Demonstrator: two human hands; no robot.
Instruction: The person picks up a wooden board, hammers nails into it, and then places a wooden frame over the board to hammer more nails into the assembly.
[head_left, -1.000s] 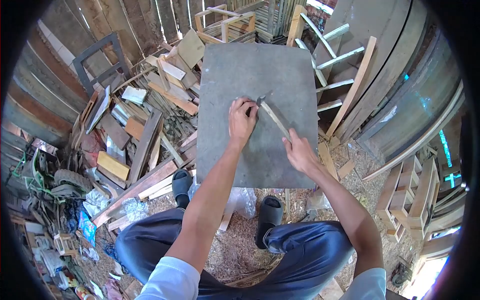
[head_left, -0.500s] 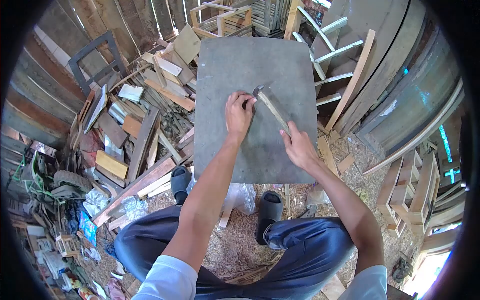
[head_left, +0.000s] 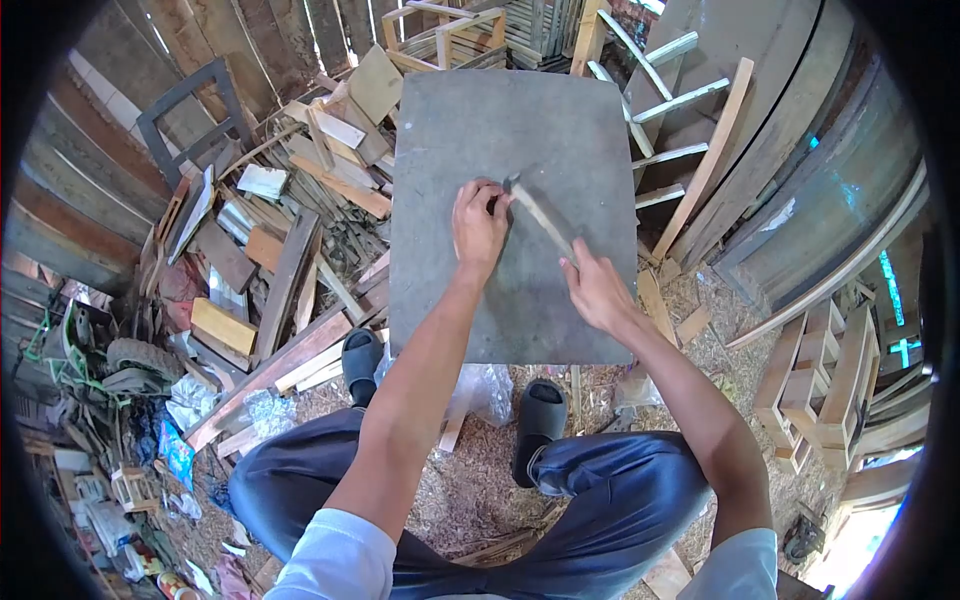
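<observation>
A grey board with rounded corners lies in front of me, above my knees. My right hand is wrapped round the wooden handle of a hammer, over the board's right half. The dark hammer head is at the fingertips of my left hand. That hand rests on the middle of the board with thumb and fingers curled together in a pinch. Whatever they pinch is too small to make out.
Scrap wood is heaped left of the board. A wooden frame with white slats leans at the right. Small wooden racks stand farther right. My sandal is below the board.
The hammer head has shifted slightly and now sits lower against my left fingertips. My left hand has stayed almost in place.
</observation>
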